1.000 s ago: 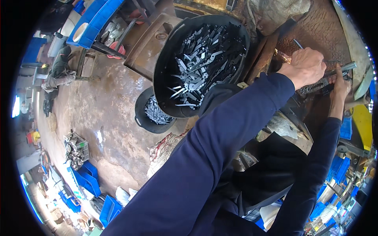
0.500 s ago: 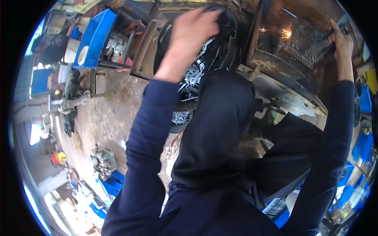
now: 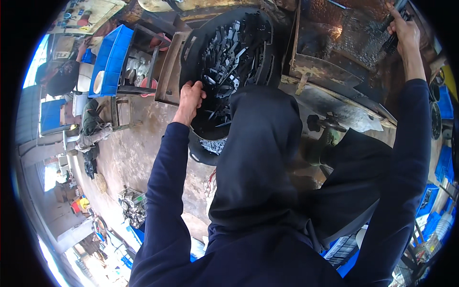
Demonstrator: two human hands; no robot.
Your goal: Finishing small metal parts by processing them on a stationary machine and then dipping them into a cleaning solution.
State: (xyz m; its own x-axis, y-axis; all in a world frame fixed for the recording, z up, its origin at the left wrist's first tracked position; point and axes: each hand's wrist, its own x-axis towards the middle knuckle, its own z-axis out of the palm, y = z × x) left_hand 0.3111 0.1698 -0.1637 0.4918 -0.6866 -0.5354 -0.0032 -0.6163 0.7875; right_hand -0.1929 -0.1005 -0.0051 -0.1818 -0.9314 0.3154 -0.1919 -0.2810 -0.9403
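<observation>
A large black tub (image 3: 191, 58) stands in front of me, with many flat dark and shiny metal pieces (image 3: 224, 57) heaped in it. My left hand (image 3: 191, 99) is at the tub's left rim, its fingers curled closed over the edge. Far right, my right hand (image 3: 406, 36) is closed around a dark handle-like part (image 3: 392, 40), one finger stretched along it. That hand is above a wet, brown metal tray (image 3: 330, 67), where a small orange glow (image 3: 337, 32) shows. What the far end of the handle-like part joins is unclear.
Below the tub sits a second black container (image 3: 203, 155) with small silvery pieces. A blue bin (image 3: 112, 57) stands on a rack at the left, where another person (image 3: 64, 74) is partly visible. My dark-clothed knee (image 3: 265, 124) rises against the tub.
My left hand has come back from over the far part of the tub to its left rim. My right hand has shifted slightly farther away. The sparks have shrunk to a faint glow.
</observation>
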